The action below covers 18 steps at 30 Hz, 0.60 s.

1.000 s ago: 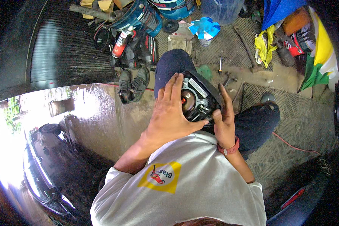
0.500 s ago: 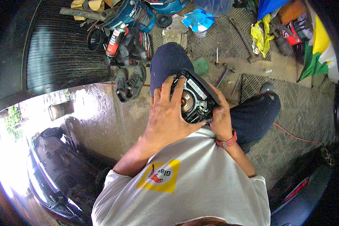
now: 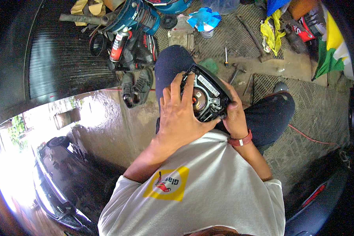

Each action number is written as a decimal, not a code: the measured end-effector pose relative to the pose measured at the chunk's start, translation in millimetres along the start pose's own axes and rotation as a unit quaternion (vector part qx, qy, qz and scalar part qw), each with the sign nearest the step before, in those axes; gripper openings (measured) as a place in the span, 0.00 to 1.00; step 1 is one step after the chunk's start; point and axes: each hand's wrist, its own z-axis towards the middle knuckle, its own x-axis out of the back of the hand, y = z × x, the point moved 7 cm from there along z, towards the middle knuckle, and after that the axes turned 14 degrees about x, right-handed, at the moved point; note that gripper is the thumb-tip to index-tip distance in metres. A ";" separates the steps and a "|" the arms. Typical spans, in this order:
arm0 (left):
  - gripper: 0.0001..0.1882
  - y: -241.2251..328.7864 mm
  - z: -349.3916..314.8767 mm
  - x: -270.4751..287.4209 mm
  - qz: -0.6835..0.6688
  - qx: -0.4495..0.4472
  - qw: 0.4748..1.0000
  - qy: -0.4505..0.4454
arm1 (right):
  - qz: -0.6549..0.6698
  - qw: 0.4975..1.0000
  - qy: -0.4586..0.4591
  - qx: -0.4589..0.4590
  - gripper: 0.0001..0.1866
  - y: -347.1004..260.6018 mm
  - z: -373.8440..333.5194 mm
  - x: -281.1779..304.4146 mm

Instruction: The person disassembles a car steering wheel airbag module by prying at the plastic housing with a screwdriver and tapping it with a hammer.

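A black steering-wheel airbag module (image 3: 211, 99) is held over my lap, its back turned up. That side shows a silver metal frame, a round brass-coloured inflator and a white label. My left hand (image 3: 177, 105) spreads over the module's left part, fingers on its far-left edge and thumb along the near edge. My right hand (image 3: 235, 116) grips the right side, fingers round the smooth black cover, thumb at the near-right corner; a red watch (image 3: 240, 140) is on that wrist. The fingertips under the cover are hidden.
Ahead on the floor lie a screwdriver (image 3: 225, 57), a hammer (image 3: 236, 73) and a red-and-black spray can (image 3: 119, 45). Dark shoes (image 3: 142, 84) stand left of my knee. A blue bucket (image 3: 145, 19) is at the back. Dark cars (image 3: 63, 169) flank me; a red cord (image 3: 308, 137) runs right.
The airbag module has tilted a little, so its back faces up more fully, and has shifted slightly right. Both hands keep hold of it and move along with it.
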 end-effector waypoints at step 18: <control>0.63 70.1 78.9 14.4 0.202 -0.100 0.953 0.203 | 0.075 0.987 -0.119 0.072 0.38 -13.3 141.6 42.9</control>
